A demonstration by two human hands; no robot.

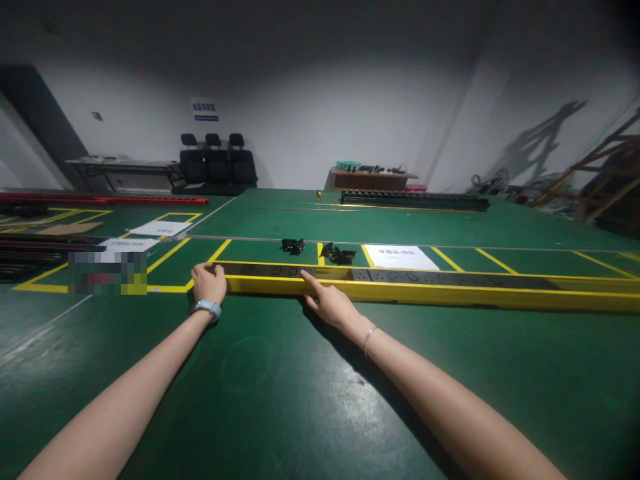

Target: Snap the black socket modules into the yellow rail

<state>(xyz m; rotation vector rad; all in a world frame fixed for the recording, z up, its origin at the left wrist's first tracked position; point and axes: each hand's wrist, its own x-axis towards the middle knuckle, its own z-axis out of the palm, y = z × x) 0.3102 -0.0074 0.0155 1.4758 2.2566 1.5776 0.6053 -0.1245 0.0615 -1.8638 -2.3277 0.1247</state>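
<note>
A long yellow power strip housing (pixel 430 293) lies across the green table, with black socket modules (pixel 390 276) set along its channel. Between the left and right groups of modules a bare yellow gap (pixel 334 274) shows. My left hand (pixel 209 283) is closed around the strip's left end, its fingers curled over the edge. With the index finger stretched out, my right hand (pixel 330 305) touches the strip by the left group of modules, near the gap. The thumb is apart and the right hand grasps nothing.
Two heaps of small black parts (pixel 338 253) lie behind the strip, beside a printed white sheet (pixel 400 257). Farther back are black rails (pixel 415 199) and a yellow-handled tool (pixel 319 195). Dark rails (pixel 40 248) and red rails (pixel 150 200) lie at left.
</note>
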